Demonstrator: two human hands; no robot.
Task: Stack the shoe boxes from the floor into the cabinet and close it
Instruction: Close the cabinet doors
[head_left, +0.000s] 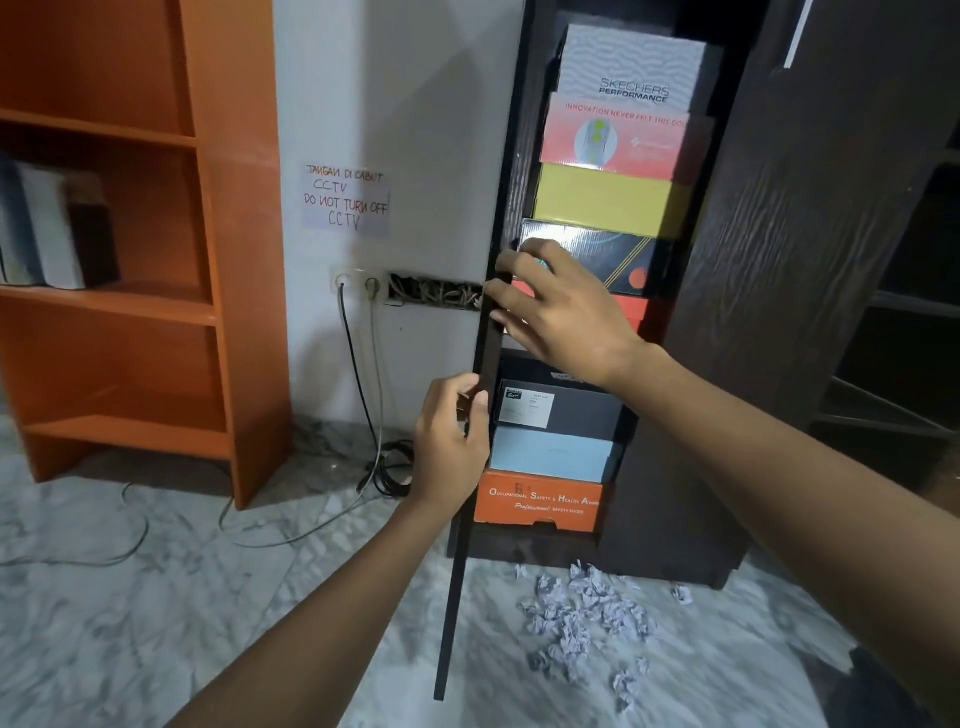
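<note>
Left hand (451, 441) curls its fingers (475, 410) round the dark cabinet door (470, 457), seen edge-on and ajar. Right hand (563, 312) lays relaxed, spread fingers on that edge higher up. Behind it, colourful shoe boxes (613, 200) sit stacked inside the dark wood cabinet (789, 260).

Colourful shoe boxes (613, 202) stacked inside dark cabinet (779, 291), door (470, 467) ajar

Place: office or storeroom
Evidence: CCTV notice (346, 200) on wall, orange bookshelf (156, 234) with binders (47, 228), marble floor (156, 597)
</note>
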